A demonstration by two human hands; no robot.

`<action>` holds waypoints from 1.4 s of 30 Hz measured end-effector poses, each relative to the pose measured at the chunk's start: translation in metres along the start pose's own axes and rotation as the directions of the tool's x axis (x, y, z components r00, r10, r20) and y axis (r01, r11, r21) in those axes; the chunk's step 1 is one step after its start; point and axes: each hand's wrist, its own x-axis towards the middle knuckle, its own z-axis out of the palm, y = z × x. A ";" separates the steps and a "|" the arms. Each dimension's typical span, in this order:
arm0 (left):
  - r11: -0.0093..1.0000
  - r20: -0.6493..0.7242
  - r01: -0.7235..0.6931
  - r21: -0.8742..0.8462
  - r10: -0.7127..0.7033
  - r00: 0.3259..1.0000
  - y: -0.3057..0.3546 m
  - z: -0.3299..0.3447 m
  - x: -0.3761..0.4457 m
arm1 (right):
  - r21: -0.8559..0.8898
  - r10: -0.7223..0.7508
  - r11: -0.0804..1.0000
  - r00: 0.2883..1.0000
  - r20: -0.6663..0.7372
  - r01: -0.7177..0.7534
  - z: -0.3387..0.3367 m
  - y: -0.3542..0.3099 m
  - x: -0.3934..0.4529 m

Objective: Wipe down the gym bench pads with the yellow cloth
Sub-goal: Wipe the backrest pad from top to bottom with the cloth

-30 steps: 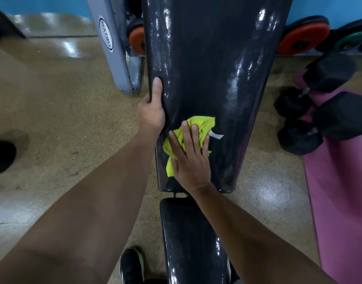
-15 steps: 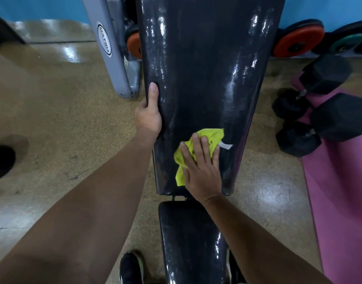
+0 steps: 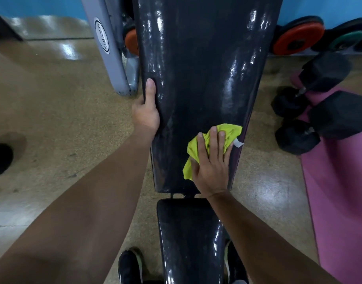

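The long black back pad of the bench runs away from me, glossy with reflections. Below it lies the shorter black seat pad. My right hand presses the bunched yellow cloth flat against the back pad's lower right edge, fingers fairly straight; a white tag sticks out of the cloth at the right. My left hand grips the pad's left edge, thumb on top and fingers hidden behind it.
A grey Matrix machine frame stands at the back left. Black hex dumbbells lie on a pink mat to the right. Red and green weight plates lean on the blue wall. My shoes flank the seat pad.
My right hand has slid the yellow cloth from the pad's lower left to its lower right edge. My left hand has kept its hold on the left edge.
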 end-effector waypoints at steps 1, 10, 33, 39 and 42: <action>1.000 0.000 0.001 -0.001 -0.001 1.000 0.000 0.000 0.000 | 0.026 0.029 0.999 0.999 -0.013 -0.029 0.001 -0.006 0.001; 0.999 0.016 0.029 0.022 -0.029 0.999 -0.003 0.000 0.004 | -0.038 -0.025 0.999 0.999 0.043 0.026 -0.004 0.011 -0.007; 0.998 0.031 0.056 0.023 -0.056 0.998 -0.011 0.003 0.010 | 0.057 0.076 0.995 0.997 0.009 -0.077 -0.001 0.020 -0.012; 0.999 0.018 0.043 0.008 -0.044 0.999 -0.013 0.003 0.009 | 0.211 0.300 0.935 0.953 -0.045 -0.284 -0.013 0.034 0.004; 0.999 0.023 0.046 0.010 -0.046 0.999 -0.011 0.001 0.007 | 0.210 0.284 0.941 0.957 -0.058 -0.267 -0.008 0.023 0.001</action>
